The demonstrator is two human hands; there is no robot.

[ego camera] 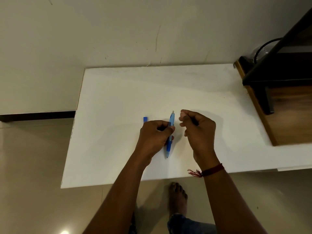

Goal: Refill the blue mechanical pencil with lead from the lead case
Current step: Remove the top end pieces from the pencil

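My left hand (154,137) grips the blue mechanical pencil (170,132) around its middle, above the white table (118,98). The pencil stands nearly upright in the view, its pale cap end pointing away from me and its tip toward me. Just right of the pencil's top hovers my right hand (198,130), fingers curled with thumb and forefinger pressed together; whether they pinch a lead is too small to tell. The blue lead case (145,119) lies on the table behind my left hand, mostly hidden by it.
A dark wooden shelf unit (278,78) with a black cable stands at the table's right end. The wall runs behind the table. My bare foot (178,198) is on the tiled floor below the near table edge.
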